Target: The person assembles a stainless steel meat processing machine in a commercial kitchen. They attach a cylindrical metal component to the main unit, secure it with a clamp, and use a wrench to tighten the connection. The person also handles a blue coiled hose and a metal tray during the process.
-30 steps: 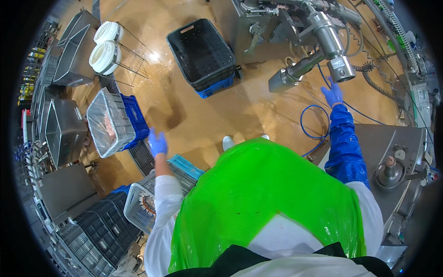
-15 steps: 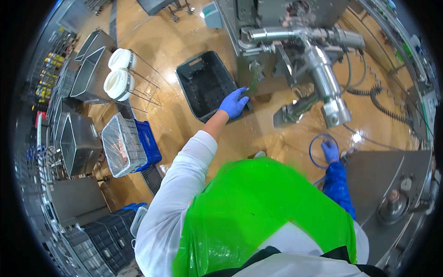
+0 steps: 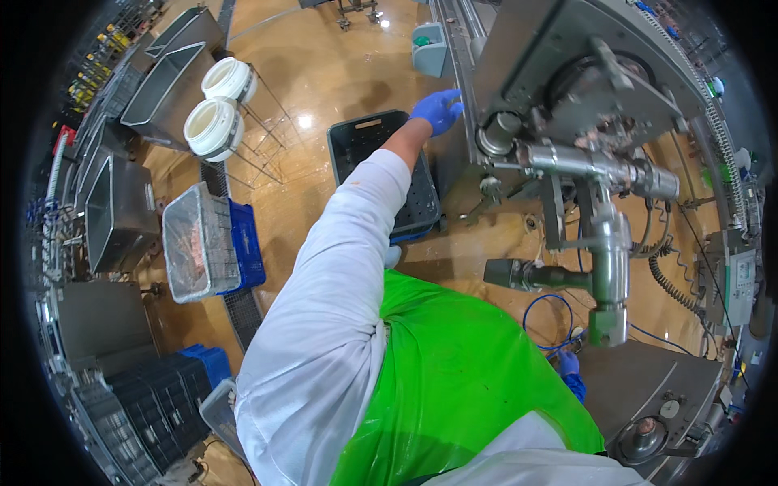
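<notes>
**Left hand reaching to the steel machine**

The left hand [image 3: 438,109], blue-gloved with fingers spread, stretches far across to the edge of the steel machine [image 3: 559,73], holding nothing. Below the arm sits a black crate [image 3: 369,138], seemingly empty. The right hand [image 3: 570,364] hangs low, near a blue hose [image 3: 535,312]; its fingers cannot be made out. Whether the left hand touches the machine is unclear.

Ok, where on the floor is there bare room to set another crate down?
Bare floor lies between the white tubs and the black crate, and below it beside the lined crate. Crowded: steel bins along the left edge, and the machine with its hoses on the right, where the left hand reaches.
</notes>
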`<state>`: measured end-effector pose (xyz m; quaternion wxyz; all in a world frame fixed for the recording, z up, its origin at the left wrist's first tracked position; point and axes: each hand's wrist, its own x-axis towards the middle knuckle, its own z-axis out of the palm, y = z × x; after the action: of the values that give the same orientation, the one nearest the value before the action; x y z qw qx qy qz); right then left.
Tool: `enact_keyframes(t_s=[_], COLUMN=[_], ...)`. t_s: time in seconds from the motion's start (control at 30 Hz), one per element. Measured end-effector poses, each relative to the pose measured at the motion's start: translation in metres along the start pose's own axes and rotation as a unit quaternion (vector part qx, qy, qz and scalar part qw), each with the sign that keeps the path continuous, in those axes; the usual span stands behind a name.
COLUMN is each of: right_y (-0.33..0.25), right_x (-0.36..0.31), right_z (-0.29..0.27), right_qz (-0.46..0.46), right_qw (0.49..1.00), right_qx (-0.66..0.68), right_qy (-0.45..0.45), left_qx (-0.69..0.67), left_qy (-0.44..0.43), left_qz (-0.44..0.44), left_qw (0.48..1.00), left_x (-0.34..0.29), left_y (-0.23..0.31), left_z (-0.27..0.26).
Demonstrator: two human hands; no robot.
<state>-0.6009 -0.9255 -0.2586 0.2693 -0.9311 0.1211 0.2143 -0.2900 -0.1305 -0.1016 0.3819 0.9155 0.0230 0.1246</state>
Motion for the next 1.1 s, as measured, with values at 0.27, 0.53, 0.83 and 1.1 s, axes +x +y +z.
enact_keyframes(t_s=[0.27,0.53,0.83,1.1], right_y=[-0.129,-0.179,-0.441,-0.689], right_x=[-0.085,-0.160,-0.206,-0.011], right_z=[0.007,-0.011,-0.228,-0.315], right_qz=[0.231,0.246,0.066,-0.270], right_qw=[0.971,0.903,0.690,0.865], right_qx=[0.055,0.170,0.012,-0.029], right_qy=[-0.027,0.308,0.720,0.422], left_qx=[0.191,-0.047,0.070,0.246], left_qy=[-0.099,0.121,0.019,-0.277], left_qz=[0.102,0.138,0.247,0.109], left_qw=[0.971,0.982,0.966,0.923], left_x=[0.093,0.200,0.341,0.426], left_y=[-0.030,-0.066,-0.041,0.014], left_z=[0.008,-0.004,-0.028,0.019])
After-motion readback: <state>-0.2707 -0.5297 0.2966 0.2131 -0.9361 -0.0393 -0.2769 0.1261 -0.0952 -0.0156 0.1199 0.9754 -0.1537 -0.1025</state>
